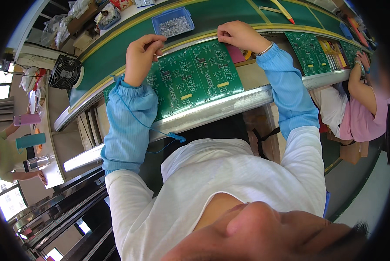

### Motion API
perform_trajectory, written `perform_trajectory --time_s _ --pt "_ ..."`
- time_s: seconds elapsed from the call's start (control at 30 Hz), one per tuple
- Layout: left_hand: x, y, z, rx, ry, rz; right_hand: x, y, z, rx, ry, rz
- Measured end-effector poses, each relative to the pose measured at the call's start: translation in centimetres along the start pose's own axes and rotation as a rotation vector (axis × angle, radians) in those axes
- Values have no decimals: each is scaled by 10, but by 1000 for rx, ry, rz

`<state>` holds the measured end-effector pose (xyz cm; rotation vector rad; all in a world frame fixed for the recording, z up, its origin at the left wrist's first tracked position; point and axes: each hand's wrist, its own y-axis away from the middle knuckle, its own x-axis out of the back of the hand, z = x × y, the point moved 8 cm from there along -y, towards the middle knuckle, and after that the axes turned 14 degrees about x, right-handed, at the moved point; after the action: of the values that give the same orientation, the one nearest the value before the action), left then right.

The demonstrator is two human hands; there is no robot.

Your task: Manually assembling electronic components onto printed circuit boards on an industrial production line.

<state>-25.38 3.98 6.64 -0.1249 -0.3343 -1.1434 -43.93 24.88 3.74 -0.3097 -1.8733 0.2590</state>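
A green circuit board panel (174,82) with white digit displays and yellow parts lies across the metal rails in front of me. Over its far left part, my left hand (142,56) is closed, thumb and fingers drawn together; whatever they pinch is too small to make out. At the panel's far right edge my right hand (240,35) is closed too, its fingertips together and pointing left, their contents hidden. Between and beyond both hands stands a blue tray (158,21) of small clear and silvery components.
A metal rail (216,106) runs along my side of the boards. Another green board (308,54) lies to the right, near a co-worker's hand (363,61). A black fan (66,71) stands at left. A red-tipped yellow tool (284,11) lies on the green belt (230,13).
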Motion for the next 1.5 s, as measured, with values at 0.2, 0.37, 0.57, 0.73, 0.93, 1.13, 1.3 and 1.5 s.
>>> perform_trajectory --time_s 0.2,0.37,0.57,0.73,0.93,1.13,1.3,1.5 --pt "4 -1 -20 142 182 -74 2 -4 -14 17 91 -24" --pt "-8 2 -23 198 263 -210 8 -5 -24 -7 171 -53" --pt "-12 1 -30 231 298 -279 45 -59 -70 156 218 144" --pt "-13 3 -38 260 373 -304 12 -133 -87 424 365 115" --pt "-17 2 -36 246 277 -288 -26 -148 -57 258 401 -93" --pt "-22 2 -36 92 -97 -126 0 -137 -82 285 374 69" --pt "-29 8 -19 -167 -546 108 16 -117 -93 317 322 125" --pt "-31 10 -20 -205 -614 132 40 -64 -96 358 280 256"
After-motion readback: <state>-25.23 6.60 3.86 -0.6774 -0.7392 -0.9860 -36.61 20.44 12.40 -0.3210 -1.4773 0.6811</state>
